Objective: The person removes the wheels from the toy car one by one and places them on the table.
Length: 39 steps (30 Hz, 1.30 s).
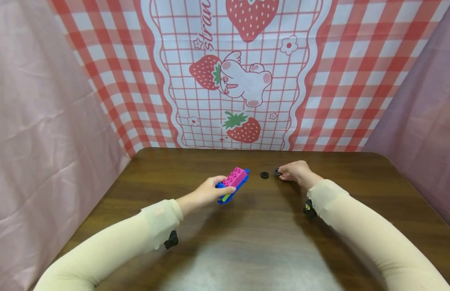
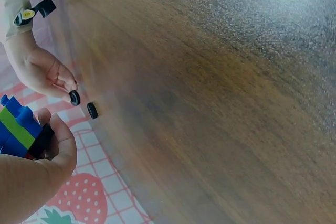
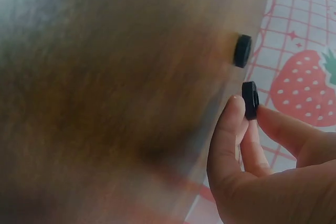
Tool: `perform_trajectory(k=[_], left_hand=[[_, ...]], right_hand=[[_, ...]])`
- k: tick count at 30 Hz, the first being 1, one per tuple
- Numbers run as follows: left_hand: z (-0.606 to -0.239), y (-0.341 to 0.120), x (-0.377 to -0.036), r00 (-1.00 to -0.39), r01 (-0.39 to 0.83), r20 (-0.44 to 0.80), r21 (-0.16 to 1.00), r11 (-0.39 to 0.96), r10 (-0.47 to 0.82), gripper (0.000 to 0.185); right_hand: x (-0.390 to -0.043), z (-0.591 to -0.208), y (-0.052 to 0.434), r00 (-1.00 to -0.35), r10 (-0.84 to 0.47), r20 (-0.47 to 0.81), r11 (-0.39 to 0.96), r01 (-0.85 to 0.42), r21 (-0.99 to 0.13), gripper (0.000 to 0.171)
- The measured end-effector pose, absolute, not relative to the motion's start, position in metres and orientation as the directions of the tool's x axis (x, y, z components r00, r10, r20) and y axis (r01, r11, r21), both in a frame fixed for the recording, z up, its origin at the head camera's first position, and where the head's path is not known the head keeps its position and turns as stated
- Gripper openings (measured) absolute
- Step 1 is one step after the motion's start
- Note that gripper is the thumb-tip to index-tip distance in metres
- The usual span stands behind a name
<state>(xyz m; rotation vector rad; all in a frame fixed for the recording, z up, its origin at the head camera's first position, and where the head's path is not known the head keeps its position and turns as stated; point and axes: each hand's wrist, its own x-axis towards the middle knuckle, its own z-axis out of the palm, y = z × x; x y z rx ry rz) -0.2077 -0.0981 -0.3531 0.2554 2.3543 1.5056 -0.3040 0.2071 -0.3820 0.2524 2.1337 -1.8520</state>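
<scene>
My left hand (image 1: 210, 189) grips a toy vehicle built of blocks, with a pink studded brick (image 1: 235, 176) on top of a blue base (image 1: 242, 182). A lime green strip (image 2: 17, 127) crosses its blue side in the left wrist view, and a black part (image 2: 42, 141) shows beside my fingers. At the right, my right hand (image 1: 296, 171) pinches a small black toy wheel (image 3: 250, 100) between thumb and fingertips. A second black wheel (image 1: 265, 175) lies on the table just left of it.
Everything is over a brown wooden table (image 1: 268, 234). A red-and-white checked cloth (image 1: 232, 81) with strawberries hangs along the far edge. Pink curtains (image 1: 46, 121) hang at the left and right sides.
</scene>
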Motion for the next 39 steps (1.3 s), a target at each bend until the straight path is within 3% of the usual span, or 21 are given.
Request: perform_trajectory(k=[7,18,25,32,39], left_hand=[[-0.350,-0.097,-0.207,-0.930,-0.030,-0.174,0.913,0.406,0.323,0.043],[-0.345,-0.093,-0.203,-0.933,0.005,-0.142,0.914,0.406,0.331,0.040],[-0.346,-0.093,-0.203,-0.929,0.018,-0.141,0.907,0.420,0.344,0.042],[-0.351,-0.096,-0.203,-0.926,0.043,-0.131,0.894,0.446,0.353,0.041],[-0.349,-0.096,-0.203,-0.926,0.021,-0.145,0.901,0.434,0.348,0.043]], right_hand=[[-0.311,-0.390,0.207,-0.922,-0.011,-0.386,0.188,0.377,-0.907,0.042],[-0.313,-0.388,0.199,-0.923,0.120,-0.364,0.239,0.383,-0.892,0.031],[-0.310,-0.391,0.199,-0.919,0.146,-0.367,0.261,0.393,-0.882,0.033],[-0.310,-0.393,0.200,-0.914,0.121,-0.388,0.241,0.406,-0.882,0.041],[-0.306,-0.388,0.205,-0.920,0.015,-0.392,0.141,0.390,-0.910,0.042]])
